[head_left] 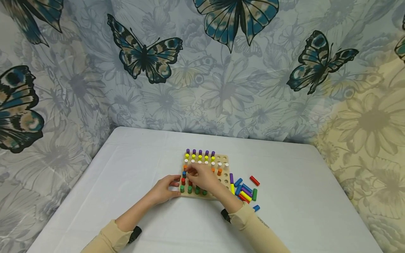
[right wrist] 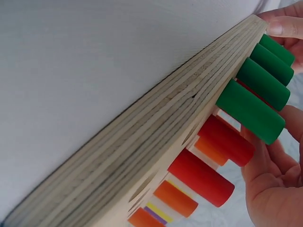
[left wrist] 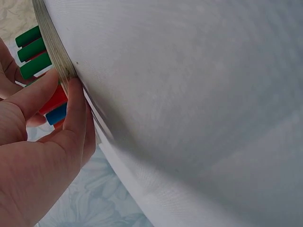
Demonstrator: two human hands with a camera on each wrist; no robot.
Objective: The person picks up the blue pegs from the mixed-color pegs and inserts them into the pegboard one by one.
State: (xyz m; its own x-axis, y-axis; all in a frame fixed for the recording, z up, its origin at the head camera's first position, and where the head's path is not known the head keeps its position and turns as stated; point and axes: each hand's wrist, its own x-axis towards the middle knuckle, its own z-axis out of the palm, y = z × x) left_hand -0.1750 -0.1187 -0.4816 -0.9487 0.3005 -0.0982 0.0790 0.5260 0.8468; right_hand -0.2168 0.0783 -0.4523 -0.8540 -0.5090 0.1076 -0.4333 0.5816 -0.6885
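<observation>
A wooden pegboard (head_left: 202,197) carries rows of purple, yellow, white, orange, blue, red and green pegs. My left hand (head_left: 162,190) holds the board's left edge, its thumb by the near corner; in the left wrist view the fingers of this hand (left wrist: 52,137) lie along the wooden side (left wrist: 60,56). Over the board's left part is my right hand (head_left: 202,178), fingertips bent down beside a blue peg (head_left: 184,174). Whether they pinch a peg is hidden. In the right wrist view the right hand (right wrist: 274,179) shows behind green pegs (right wrist: 251,111) and red pegs (right wrist: 201,178).
Loose pegs lie right of the board: a red one (head_left: 254,180), a green one (head_left: 254,194), and several blue, yellow and purple ones. The white tabletop (head_left: 300,189) reaches back to a butterfly-patterned cloth (head_left: 227,88). Black bands sit near both sleeves.
</observation>
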